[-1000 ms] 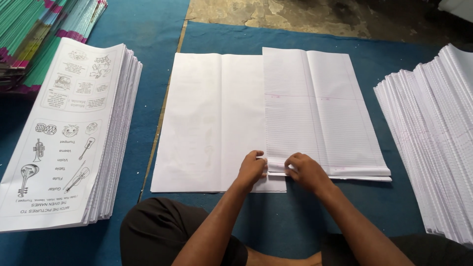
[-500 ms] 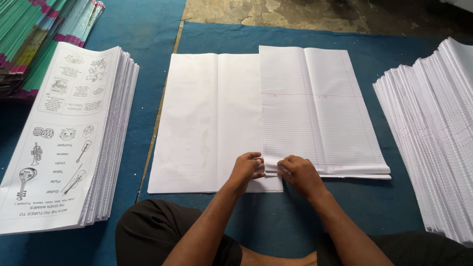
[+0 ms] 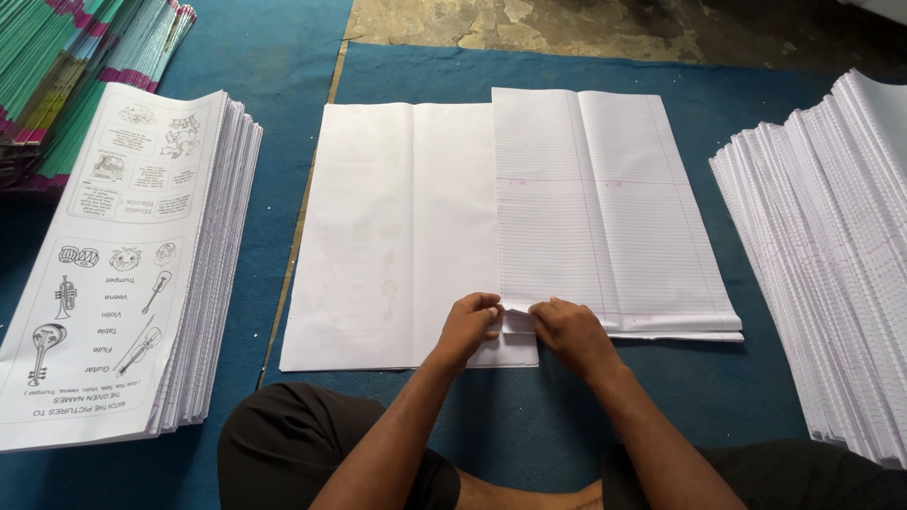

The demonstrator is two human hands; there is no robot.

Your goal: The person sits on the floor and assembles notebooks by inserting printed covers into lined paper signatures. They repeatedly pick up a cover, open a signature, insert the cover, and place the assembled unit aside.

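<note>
I have both hands down at the near edge of the ruled sheets (image 3: 605, 212), which lie on the blue mat (image 3: 529, 416) overlapping the right half of a large blank white sheet (image 3: 397, 236); my left hand (image 3: 470, 324) has its fingers curled and pinching the lower left corner of the ruled bundle, and my right hand (image 3: 569, 332) is pressed down on the same edge just beside it, fingertips gripping the paper; a small lifted fold of paper shows between the two; neither hand is free; the ruled bundle sits square, its top edge a little above the blank sheet's, its centre crease running away from me; I judge the work to be early on this set: the ruled pages are laid on the blank sheet but not yet closed, and the corner is only being gathered; to my left a tall pile of printed cover sheets (image 3: 123, 255) with instrument drawings looks finished or waiting, I cannot tell which; to my right a fanned stack of ruled paper (image 3: 831, 255) remains; coloured bundles (image 3: 85, 66) lie far left
</note>
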